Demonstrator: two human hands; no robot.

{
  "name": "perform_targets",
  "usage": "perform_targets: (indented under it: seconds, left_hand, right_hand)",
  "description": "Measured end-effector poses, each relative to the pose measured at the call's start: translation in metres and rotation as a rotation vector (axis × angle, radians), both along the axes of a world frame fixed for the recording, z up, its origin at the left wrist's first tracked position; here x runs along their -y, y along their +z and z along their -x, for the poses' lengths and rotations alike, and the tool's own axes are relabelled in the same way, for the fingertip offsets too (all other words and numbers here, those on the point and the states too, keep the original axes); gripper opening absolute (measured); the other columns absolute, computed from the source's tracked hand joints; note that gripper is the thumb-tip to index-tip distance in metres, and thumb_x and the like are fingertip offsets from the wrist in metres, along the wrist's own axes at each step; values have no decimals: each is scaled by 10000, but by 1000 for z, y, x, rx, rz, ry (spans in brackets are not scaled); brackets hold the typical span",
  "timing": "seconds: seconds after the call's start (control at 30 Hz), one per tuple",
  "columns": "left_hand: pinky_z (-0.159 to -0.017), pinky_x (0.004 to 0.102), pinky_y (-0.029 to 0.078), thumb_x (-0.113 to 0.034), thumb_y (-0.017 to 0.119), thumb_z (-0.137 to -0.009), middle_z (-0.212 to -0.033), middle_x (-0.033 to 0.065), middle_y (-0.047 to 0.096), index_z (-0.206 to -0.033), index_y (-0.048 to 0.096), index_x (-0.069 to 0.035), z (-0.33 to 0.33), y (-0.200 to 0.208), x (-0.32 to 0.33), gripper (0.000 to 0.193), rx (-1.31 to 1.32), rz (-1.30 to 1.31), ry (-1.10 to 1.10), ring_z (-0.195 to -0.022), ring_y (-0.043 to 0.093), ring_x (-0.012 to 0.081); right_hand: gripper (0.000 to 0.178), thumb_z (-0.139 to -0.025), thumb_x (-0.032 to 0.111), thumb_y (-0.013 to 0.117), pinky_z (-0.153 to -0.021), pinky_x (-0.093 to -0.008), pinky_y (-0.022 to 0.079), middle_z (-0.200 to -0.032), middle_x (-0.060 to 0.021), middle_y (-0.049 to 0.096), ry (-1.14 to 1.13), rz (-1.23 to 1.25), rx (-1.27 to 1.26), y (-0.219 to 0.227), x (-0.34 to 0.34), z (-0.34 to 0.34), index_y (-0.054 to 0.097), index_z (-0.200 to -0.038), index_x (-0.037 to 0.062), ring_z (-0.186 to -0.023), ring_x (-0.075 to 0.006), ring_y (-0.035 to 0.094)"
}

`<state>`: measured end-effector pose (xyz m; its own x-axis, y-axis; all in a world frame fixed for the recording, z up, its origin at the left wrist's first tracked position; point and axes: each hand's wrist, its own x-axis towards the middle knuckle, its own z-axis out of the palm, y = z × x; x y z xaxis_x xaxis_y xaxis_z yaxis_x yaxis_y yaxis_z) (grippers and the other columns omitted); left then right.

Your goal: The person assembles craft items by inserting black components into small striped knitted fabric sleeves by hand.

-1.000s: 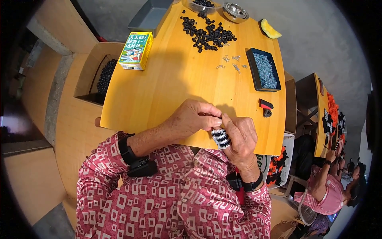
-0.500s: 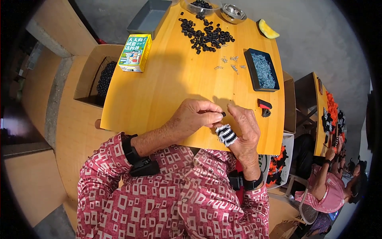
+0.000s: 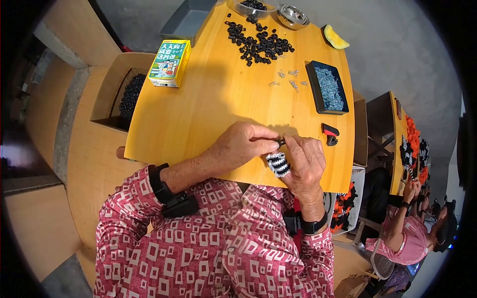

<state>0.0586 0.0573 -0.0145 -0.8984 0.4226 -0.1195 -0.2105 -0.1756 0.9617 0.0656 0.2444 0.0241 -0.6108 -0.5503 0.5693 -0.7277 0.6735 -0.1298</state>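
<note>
My left hand (image 3: 242,144) pinches a small black plastic part (image 3: 281,142) between thumb and fingertips, above the near side of the table. My right hand (image 3: 305,162) meets it there, its fingertips closed on the part's other side. A black-and-white striped knitted band (image 3: 278,164) sits at my right hand, apparently around a finger. Whether anything lies inside the part is too small to tell. Farther up the table are several small metal springs (image 3: 293,73) and a loose pile of black plastic pieces (image 3: 259,45).
A black tray (image 3: 311,79) of small shiny pieces and a red-and-black tool (image 3: 330,130) lie at right. A drink carton (image 3: 170,63), grey tray (image 3: 174,25), metal bowl (image 3: 293,18) and melon slice (image 3: 335,37) stand farther away. Another person (image 3: 405,238) works at far right.
My right fingertips have moved left and closed onto the small black part. The striped band has shifted slightly left and down with the right hand.
</note>
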Motion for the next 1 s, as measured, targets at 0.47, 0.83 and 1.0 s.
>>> perform_targets:
  seconds: [0.47, 0.83, 1.0]
  left_hand:
    - [-708, 272, 494, -199, 650, -857, -819, 89, 692, -950, 685, 50, -9, -1, -3, 268, -35, 69, 114, -758, 627, 113]
    - [-763, 252, 467, -179, 643, -873, -880, 47, 665, -1015, 668, 43, -2, -4, 5, 264, -17, 97, 31, -829, 582, 91]
    - [-748, 248, 465, -174, 637, -875, -877, 48, 661, -987, 677, 42, -5, -1, 3, 247, 13, 32, 56, -819, 581, 93]
  right_hand:
    - [352, -616, 35, 675, -638, -381, 426, -807, -132, 547, 7, -37, -17, 0, 6, -2, 609, -954, -37, -690, -290, 531]
    - [289, -611, 58, 690, -603, -374, 383, -727, -94, 466, 74, -7, 19, 2, 12, 4, 588, -876, 6, -660, -270, 500]
    - [262, -628, 61, 691, -611, -377, 383, -728, -95, 460, 24, 19, 18, -1, 16, 5, 571, -858, 20, -675, -275, 499]
